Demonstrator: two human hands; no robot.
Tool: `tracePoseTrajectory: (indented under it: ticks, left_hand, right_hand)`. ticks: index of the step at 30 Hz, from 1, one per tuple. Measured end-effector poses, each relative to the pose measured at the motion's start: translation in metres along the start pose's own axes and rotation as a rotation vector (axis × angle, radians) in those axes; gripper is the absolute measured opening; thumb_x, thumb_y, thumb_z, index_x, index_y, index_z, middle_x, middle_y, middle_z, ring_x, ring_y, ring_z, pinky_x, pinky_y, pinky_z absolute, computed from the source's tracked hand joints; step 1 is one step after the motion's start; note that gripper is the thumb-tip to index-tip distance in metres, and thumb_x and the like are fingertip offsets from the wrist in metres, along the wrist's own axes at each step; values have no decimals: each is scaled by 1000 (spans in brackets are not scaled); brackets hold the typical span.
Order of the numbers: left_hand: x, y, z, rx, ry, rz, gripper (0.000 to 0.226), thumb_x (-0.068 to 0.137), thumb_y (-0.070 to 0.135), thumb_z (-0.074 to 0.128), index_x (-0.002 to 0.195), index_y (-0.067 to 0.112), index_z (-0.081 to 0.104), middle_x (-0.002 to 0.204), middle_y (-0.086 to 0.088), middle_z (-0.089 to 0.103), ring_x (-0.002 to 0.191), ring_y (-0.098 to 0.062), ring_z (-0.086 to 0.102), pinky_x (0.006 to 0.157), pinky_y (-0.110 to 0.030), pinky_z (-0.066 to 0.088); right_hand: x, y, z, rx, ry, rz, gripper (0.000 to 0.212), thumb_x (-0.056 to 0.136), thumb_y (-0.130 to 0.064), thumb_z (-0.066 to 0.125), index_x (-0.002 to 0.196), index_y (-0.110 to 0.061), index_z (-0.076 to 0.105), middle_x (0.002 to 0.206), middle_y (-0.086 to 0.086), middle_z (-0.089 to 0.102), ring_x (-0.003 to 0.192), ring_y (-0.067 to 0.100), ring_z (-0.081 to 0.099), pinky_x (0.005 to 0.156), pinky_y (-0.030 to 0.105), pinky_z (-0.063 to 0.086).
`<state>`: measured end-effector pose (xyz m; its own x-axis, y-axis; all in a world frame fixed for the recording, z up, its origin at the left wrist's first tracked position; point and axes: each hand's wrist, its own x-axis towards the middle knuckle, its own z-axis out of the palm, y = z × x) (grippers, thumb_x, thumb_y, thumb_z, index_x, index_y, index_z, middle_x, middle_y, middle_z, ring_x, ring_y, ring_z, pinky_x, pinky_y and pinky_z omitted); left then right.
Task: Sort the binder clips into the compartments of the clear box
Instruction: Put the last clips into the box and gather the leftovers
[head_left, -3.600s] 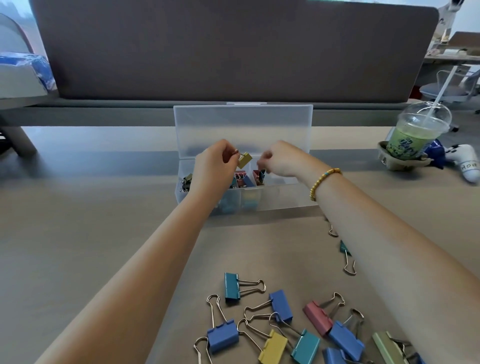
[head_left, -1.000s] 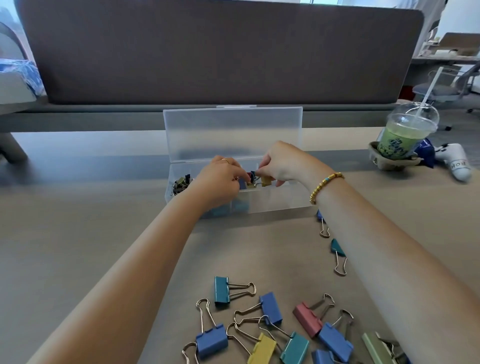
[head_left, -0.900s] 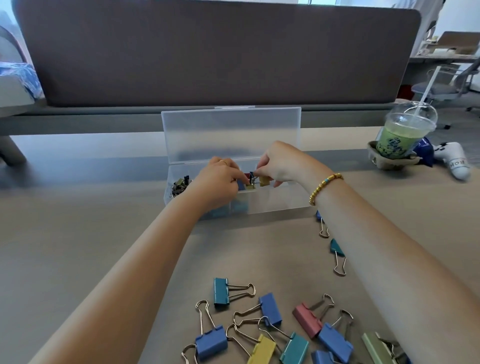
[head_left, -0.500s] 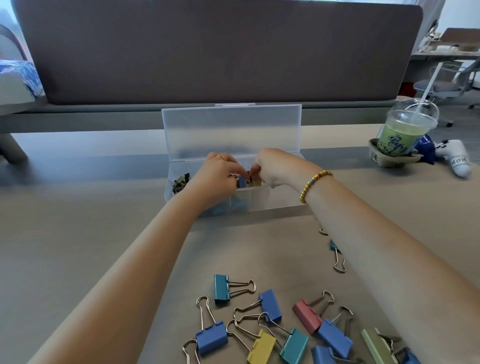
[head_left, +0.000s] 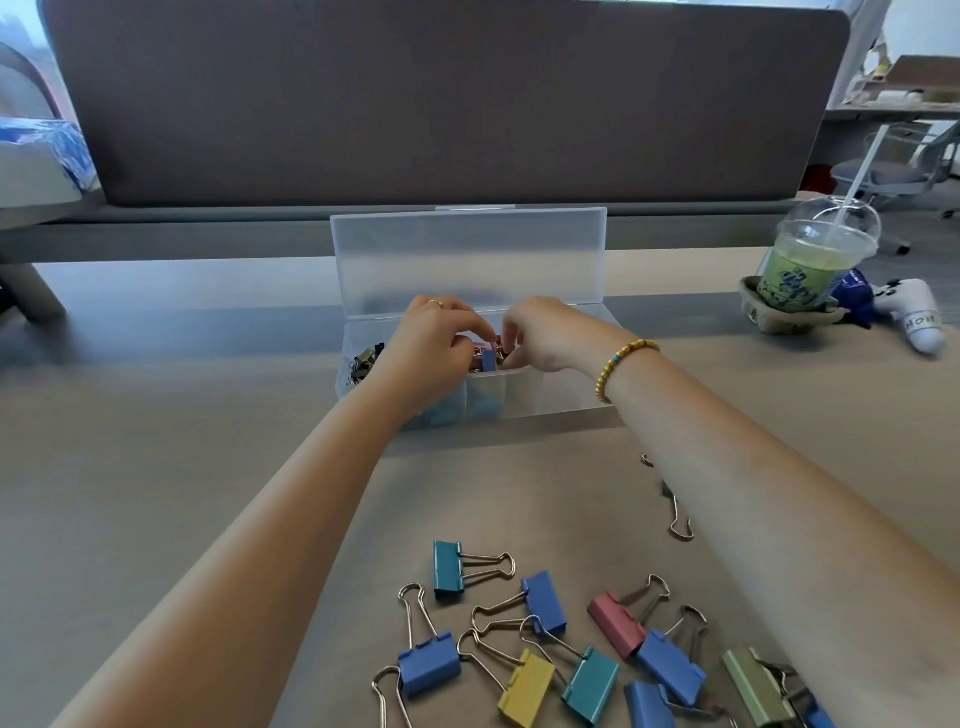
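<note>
Clear plastic is the material of the long box (head_left: 550, 400) at the centre of the frame, with its lid standing open behind it. Both hands meet over its middle compartments. The left hand (head_left: 431, 348) has its fingers curled down into the box, and the right hand (head_left: 540, 332) bends its fingertips toward the same spot. Between them stands a small blue binder clip (head_left: 489, 359) beside some pink ones. I judge that the step in hand is setting small clips into their compartment, but I cannot tell which hand pinches the blue clip, or if either holds anything.

The task looks far from finished. Many large coloured binder clips (head_left: 540, 603) lie loose on the tan desk (head_left: 156, 493) in the lower middle and lower right of the frame. The next move probably calls for drawing one hand back to this pile and choosing a clip by colour or size.

Small dark clips (head_left: 363, 361) show at the left end of the box. The left wrist covers the front left compartments, and the right forearm hides part of a clip (head_left: 678, 514) at centre right. The bottom edge cuts off several clips.
</note>
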<state>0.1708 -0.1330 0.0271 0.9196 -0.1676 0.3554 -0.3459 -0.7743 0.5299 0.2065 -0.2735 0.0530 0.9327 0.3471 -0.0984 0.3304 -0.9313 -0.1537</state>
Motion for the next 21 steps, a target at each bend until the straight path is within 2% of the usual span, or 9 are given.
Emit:
tracePoseTrajectory:
  ticks: [3, 8, 13, 15, 18, 21]
  left_hand:
    - [-6, 0, -3, -25, 63, 23, 42, 84, -7, 38, 98, 15, 71, 112, -2, 57, 111, -18, 38, 84, -18, 26]
    - [-12, 1, -4, 19, 93, 42, 36, 87, -4, 42, 98, 14, 71, 111, -2, 57, 108, -15, 36, 83, -17, 26]
    - [-10, -3, 1, 142, -7, 33, 34, 90, 4, 41, 104, 16, 70, 115, 0, 55, 115, -21, 36, 90, -21, 29]
    - [-9, -4, 2, 194, -44, 42, 33, 91, 8, 42, 107, 17, 69, 116, 0, 54, 116, -20, 36, 94, -24, 29]
    - [-10, -3, 2, 207, -42, 49, 32, 92, 10, 42, 109, 17, 68, 118, 0, 54, 116, -20, 36, 93, -22, 27]
    - [-16, 1, 1, 180, 21, 68, 33, 90, 5, 44, 110, 15, 67, 118, -3, 55, 115, -23, 38, 94, -26, 32]
  right_hand:
    - [-9, 5, -13, 78, -91, -1, 23, 89, -26, 63, 105, -9, 63, 102, 5, 59, 94, 22, 54, 74, 28, 40]
    - [-8, 0, -26, -188, -222, 36, 25, 94, -24, 55, 113, -9, 58, 101, 5, 53, 92, 20, 47, 76, 30, 37]
    - [5, -8, -16, -333, -220, 49, 26, 95, -18, 47, 117, -8, 56, 116, 10, 57, 90, 24, 47, 76, 30, 39]
    - [8, -7, -8, -305, -200, 64, 25, 94, -12, 45, 115, -7, 56, 109, 11, 56, 88, 25, 47, 75, 30, 39]
    - [10, -7, -2, -270, -143, 74, 22, 94, -9, 44, 111, -5, 58, 96, 9, 51, 87, 26, 46, 74, 30, 38]
    - [6, -5, -5, -219, -108, 68, 23, 94, -18, 50, 111, -6, 61, 101, 9, 58, 89, 26, 48, 78, 30, 41]
